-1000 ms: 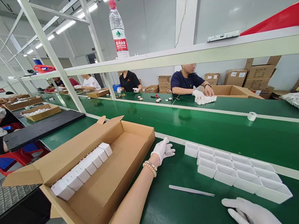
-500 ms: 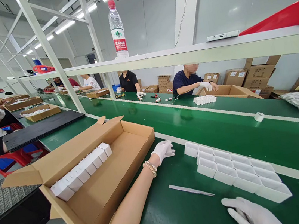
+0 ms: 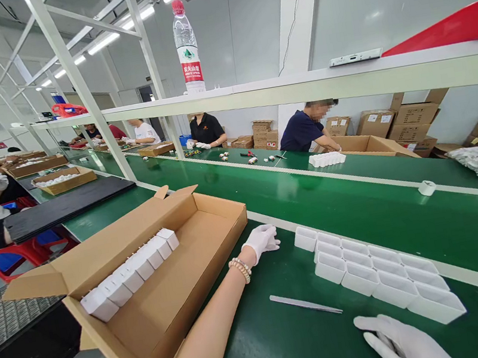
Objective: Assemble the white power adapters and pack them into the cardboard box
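My left hand (image 3: 262, 243), in a white glove, rests on the green bench between an open cardboard box (image 3: 176, 310) and the white trays, its fingers loosely bent and apart. Low at the right, my right hand (image 3: 401, 342), gloved too, has index finger and thumb apart; its palm is shaded. Just beyond it stand several open white boxes (image 3: 395, 287) in close rows. Metal tweezers (image 3: 306, 304) lie between my hands, touching neither. Inside the cardboard box, a row of white block-shaped pieces (image 3: 130, 276) lines the far side.
Beyond a pale strip runs a green conveyor belt (image 3: 262, 184) carrying a small white cup-like piece (image 3: 427, 188). A white shelf (image 3: 279, 91) crosses above, holding a water bottle (image 3: 187, 48). Co-workers sit across and at left. Black sheets (image 3: 71, 205) lie beyond the cardboard box.
My hands have stayed still. The small white piece on the belt has shifted right. Across the belt, the person in navy has bent lower over a carton, and the person in black has drawn their hands back.
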`<state>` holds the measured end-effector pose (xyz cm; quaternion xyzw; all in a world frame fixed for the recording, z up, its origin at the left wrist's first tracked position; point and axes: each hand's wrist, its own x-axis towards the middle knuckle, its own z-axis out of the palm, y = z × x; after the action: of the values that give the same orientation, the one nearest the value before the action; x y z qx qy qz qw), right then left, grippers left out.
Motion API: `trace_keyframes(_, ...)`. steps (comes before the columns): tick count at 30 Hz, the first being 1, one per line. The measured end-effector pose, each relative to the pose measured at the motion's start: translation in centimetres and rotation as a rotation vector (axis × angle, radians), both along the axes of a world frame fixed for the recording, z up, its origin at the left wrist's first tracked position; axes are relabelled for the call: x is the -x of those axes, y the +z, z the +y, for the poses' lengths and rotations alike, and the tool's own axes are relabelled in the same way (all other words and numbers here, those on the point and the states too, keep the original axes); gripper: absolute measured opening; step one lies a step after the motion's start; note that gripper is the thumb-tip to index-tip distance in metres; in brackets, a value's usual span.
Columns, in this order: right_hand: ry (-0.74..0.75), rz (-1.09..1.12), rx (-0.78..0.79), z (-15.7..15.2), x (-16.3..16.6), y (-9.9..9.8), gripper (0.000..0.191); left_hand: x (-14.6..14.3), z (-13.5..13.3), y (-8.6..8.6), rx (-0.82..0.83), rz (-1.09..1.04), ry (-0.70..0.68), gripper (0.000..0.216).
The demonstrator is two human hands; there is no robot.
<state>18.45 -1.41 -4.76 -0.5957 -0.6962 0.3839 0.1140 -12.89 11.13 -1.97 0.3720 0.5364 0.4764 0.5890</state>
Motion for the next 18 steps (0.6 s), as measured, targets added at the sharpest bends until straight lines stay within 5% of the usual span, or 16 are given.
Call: trace_keyframes(18,0.013,0.036,-0.032,0.3,-0.5,-0.8,0.038,-0.2,-0.4,1.0,0.105,-0.045,0.075,0.028)
